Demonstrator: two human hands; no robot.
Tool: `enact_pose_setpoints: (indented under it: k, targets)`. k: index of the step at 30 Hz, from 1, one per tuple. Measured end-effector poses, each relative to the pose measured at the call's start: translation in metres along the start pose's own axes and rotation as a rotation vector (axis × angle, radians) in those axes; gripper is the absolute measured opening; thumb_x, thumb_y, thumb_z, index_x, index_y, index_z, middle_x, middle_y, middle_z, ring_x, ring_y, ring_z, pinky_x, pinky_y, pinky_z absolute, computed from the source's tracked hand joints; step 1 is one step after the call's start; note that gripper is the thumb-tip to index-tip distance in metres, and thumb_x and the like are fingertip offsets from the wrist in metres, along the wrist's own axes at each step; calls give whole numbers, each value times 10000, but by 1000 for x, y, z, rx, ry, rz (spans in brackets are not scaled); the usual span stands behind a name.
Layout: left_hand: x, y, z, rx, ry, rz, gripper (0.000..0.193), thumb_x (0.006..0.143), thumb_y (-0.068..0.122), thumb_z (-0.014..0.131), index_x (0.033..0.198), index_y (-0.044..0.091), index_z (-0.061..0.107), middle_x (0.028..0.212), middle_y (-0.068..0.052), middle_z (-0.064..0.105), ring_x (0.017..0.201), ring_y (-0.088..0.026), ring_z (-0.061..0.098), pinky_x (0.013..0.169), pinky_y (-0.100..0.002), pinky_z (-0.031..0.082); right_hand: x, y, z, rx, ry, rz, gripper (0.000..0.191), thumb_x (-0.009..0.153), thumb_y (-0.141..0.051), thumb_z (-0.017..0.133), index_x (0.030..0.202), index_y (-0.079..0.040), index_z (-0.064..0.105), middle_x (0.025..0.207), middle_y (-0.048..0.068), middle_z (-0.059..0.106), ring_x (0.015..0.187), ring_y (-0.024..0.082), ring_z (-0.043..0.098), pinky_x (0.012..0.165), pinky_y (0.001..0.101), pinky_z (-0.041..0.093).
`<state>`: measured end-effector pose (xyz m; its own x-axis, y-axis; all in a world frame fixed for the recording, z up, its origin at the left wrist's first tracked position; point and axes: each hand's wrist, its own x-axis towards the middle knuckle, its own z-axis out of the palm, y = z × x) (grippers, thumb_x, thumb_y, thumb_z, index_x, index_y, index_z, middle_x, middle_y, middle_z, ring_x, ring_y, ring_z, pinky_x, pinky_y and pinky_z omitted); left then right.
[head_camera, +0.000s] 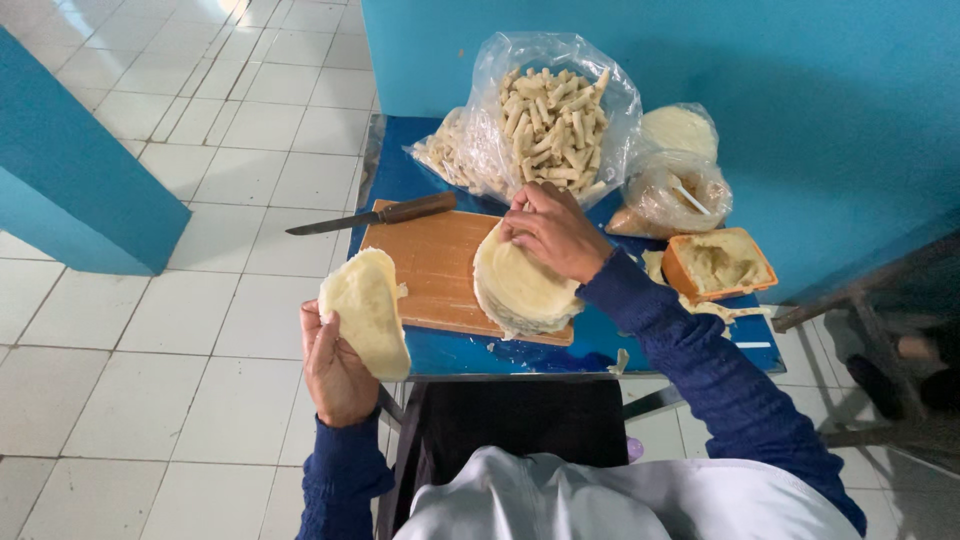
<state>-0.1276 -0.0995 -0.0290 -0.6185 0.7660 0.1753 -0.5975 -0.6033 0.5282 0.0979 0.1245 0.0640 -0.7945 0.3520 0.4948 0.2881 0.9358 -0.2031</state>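
Observation:
My left hand (335, 370) holds a pale round dough wrapper (366, 310) up off the table's left edge. My right hand (550, 232) rests on top of a stack of the same wrappers (520, 295), fingers pinching at the top sheet. The stack sits on the right end of a wooden cutting board (430, 265) on a small blue table (480, 352). A knife (375, 215) with a brown handle lies at the board's far edge, blade sticking out past the table to the left.
A clear bag of rolled pale sticks (555, 115) stands at the back of the table. Beside it are a smaller bag (675, 195) with a spoon and an orange tub of pale filling (718, 262). A blue wall is behind; white tiled floor lies to the left.

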Motion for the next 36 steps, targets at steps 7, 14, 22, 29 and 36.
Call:
enact_pose_setpoints:
  k: [7,14,22,29,36]
  targets:
    - [0,-1,-2,-11,-4,0,127,1081,63,433,1206,38,431,1255,-176,583,1182,-239,612,1049,-393,514,6,3,10,190,-46,42,72,903,-72,727,969,-81,701,944,67,589,869,259,651,771,386,525]
    - [-2,2,-4,-51,-14,-1,122,1079,48,437,1201,43,428,1272,-173,584,1196,-244,613,1054,-409,519,-14,1,-25,172,-71,-33,110,908,-121,728,1005,-95,682,974,36,630,904,230,657,821,379,534]
    - [-4,0,8,-48,-34,-72,178,1075,74,450,1249,37,450,1307,-176,590,1216,-257,616,1057,-416,517,-69,-13,-45,18,-119,-66,147,806,-202,764,913,-147,680,970,3,646,964,224,615,874,404,424]
    - [-10,-8,20,13,-39,-184,252,1036,122,448,1281,68,473,1333,-137,602,1203,-264,624,984,-452,539,-81,8,-31,85,-84,13,44,951,-185,682,955,-143,669,968,-42,688,967,182,629,901,380,388]
    - [-10,-20,17,16,-71,-189,214,1061,106,450,1269,56,469,1345,-145,610,1207,-259,638,998,-436,544,-79,14,-31,103,-239,132,211,970,-80,599,1071,-197,742,831,-72,686,877,108,653,911,367,321]
